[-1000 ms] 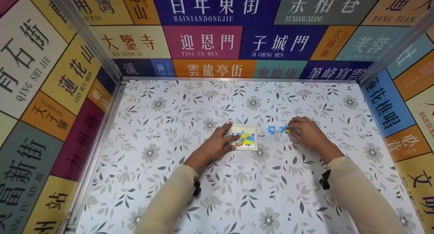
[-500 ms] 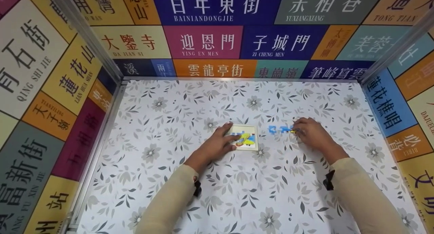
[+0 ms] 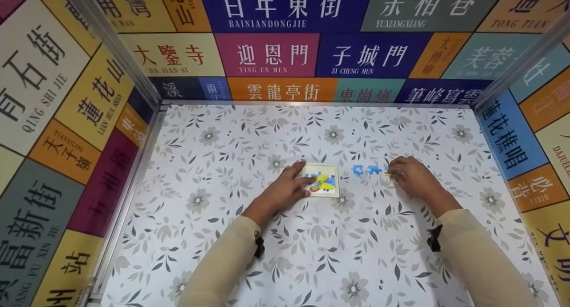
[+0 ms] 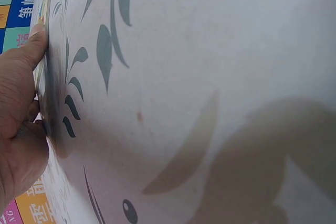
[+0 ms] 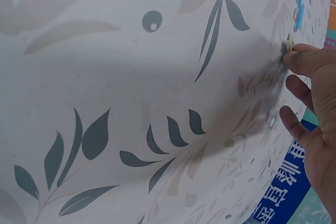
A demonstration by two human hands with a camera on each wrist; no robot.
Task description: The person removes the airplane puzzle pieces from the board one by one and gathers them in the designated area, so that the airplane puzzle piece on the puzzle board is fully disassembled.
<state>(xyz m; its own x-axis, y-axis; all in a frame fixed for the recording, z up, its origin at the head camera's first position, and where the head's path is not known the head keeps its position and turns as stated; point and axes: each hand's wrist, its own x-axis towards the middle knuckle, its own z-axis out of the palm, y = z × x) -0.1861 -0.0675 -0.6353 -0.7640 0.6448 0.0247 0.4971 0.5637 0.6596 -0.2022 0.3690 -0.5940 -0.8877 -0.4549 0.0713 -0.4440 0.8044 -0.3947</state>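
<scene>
Two bare hands work on either side of a small puzzle. The left hand [image 3: 285,189] lies spread over the near-left part of a shallow pale tray [image 3: 337,182], its fingers extended and clasping nothing, one reaching inward over the picture; they seem placed there as a brace, so that the light tray does not slide. The right hand [image 3: 412,175] pinches a small yellow piece [image 3: 389,174] between thumb and forefinger, down at the cloth [image 3: 267,262] — a fingertip hold, which suits something so thin and flat. In the right wrist view its other fingers hang loose, clear of the piece. Just left of those pinching fingertips lies one blue piece [image 3: 374,170], and beyond it, nearer the tray, another blue piece [image 3: 357,170]; both sit apart from the right fingers, presumably kept loose and flat within easy reach. The tray, the only container, is right under the left fingertips and holds a partly filled picture [image 3: 327,186] in yellow, blue and white. A pale strip shows bare along its far edge, past the fingers, so some room looks unfilled — though the left fingers cover part of the tray, and what lies beneath them I cannot tell.
</scene>
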